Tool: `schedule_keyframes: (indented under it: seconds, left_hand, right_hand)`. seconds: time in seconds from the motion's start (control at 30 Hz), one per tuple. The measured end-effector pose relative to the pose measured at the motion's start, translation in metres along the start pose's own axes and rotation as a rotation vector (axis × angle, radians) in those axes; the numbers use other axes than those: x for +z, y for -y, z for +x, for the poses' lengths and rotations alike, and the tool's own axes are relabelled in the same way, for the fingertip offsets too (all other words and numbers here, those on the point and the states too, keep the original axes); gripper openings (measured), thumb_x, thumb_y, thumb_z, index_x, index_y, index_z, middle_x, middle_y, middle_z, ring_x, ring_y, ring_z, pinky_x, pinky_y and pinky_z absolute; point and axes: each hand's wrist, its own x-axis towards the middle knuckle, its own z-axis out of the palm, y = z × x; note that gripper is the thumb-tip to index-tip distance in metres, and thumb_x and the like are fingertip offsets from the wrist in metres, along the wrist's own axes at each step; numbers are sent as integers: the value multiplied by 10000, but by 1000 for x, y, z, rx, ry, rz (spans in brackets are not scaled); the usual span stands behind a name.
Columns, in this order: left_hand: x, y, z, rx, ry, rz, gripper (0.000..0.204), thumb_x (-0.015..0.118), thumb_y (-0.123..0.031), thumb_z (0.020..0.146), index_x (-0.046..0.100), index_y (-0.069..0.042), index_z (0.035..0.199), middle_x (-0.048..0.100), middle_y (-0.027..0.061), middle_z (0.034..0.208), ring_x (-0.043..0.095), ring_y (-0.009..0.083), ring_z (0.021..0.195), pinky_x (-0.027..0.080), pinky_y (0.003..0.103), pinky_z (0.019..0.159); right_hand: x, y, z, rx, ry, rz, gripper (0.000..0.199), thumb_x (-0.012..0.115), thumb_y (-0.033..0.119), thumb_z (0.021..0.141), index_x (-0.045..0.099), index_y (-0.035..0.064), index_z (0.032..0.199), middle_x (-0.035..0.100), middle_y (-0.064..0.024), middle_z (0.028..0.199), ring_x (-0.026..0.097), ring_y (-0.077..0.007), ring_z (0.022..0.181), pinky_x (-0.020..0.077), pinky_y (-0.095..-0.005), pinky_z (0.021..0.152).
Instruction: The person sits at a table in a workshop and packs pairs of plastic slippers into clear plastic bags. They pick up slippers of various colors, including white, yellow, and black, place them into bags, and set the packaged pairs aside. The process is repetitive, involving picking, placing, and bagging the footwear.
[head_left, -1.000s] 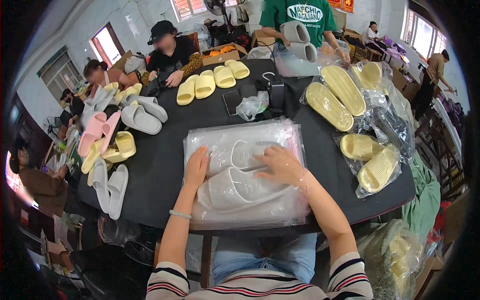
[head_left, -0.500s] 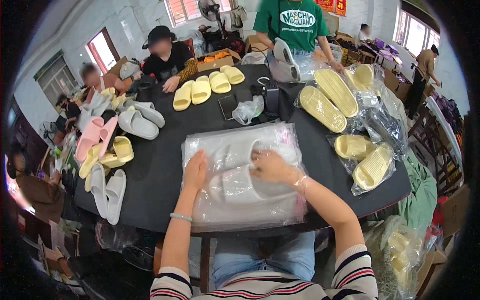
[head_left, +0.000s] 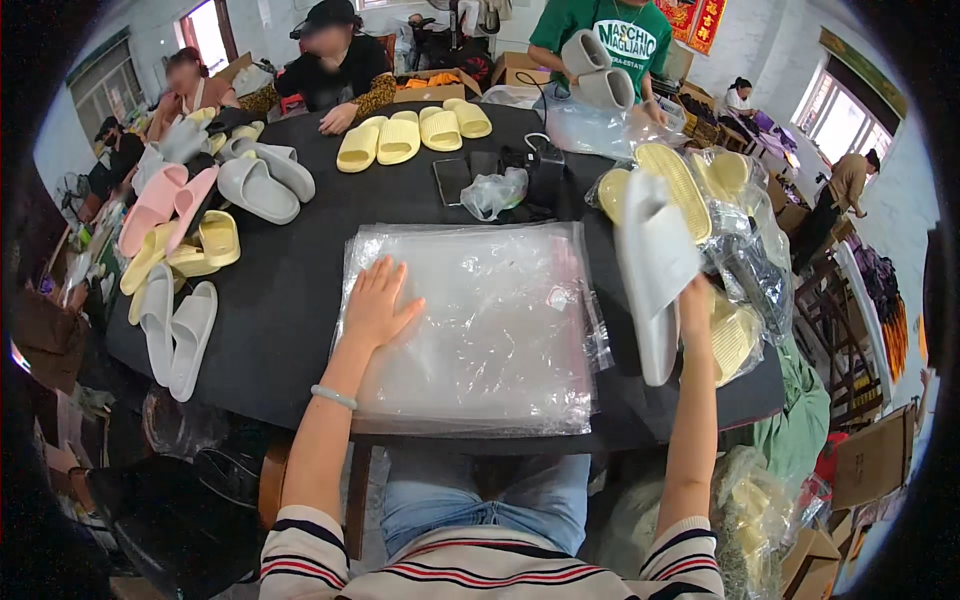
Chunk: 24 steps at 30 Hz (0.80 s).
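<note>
A stack of clear plastic bags point(head_left: 480, 330) lies flat on the black table in front of me. My left hand point(head_left: 374, 300) rests on its left side, palm down with the fingers spread. My right hand point(head_left: 695, 305) grips light grey slippers point(head_left: 656, 262) at the right end of the table, tilted on edge. They hang over the bagged yellow slippers point(head_left: 735, 335) there. My right fingers are partly hidden behind the slippers, and I cannot tell whether a bag wraps them.
Grey slippers point(head_left: 180, 335), pink slippers point(head_left: 152, 210) and other pairs line the left edge. Yellow slippers point(head_left: 398, 138) stand at the far side, near a phone point(head_left: 452, 182) and a crumpled plastic bag point(head_left: 494, 194). Across the table a person in green point(head_left: 600, 40) holds grey slippers.
The grey slippers have left the bag stack and moved right in my right hand. My left hand has flattened onto the stack. The person in green has raised their slippers.
</note>
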Motion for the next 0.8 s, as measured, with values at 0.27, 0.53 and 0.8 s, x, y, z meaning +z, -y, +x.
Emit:
schedule_keyframes:
  seconds: [0.27,0.53,0.8]
  left_hand:
    - [2,-1,-1,4,-66,-48,709,536,-541,870,451,-59,1383,376,212,1456,321,332,1378,213,484,1131]
    - [5,5,-3,6,-112,-61,635,563,-467,878,470,-68,1363,402,199,1440,334,327,1370,235,467,1128]
    - [25,50,2,-417,-517,-1474,468,363,-308,1034,487,61,1293,540,159,1308,550,219,1171,378,327,1034]
  right_hand:
    - [0,124,19,297,-287,853,300,557,222,927,598,-15,1107,648,-86,963,602,-177,840,478,-304,754]
    - [143,213,-11,402,412,936,273,619,223,914,601,16,1092,654,-72,947,622,-153,798,491,-265,679]
    - [185,148,-50,350,794,726,397,615,269,929,552,-13,1202,592,-81,1109,564,-132,952,474,-265,751]
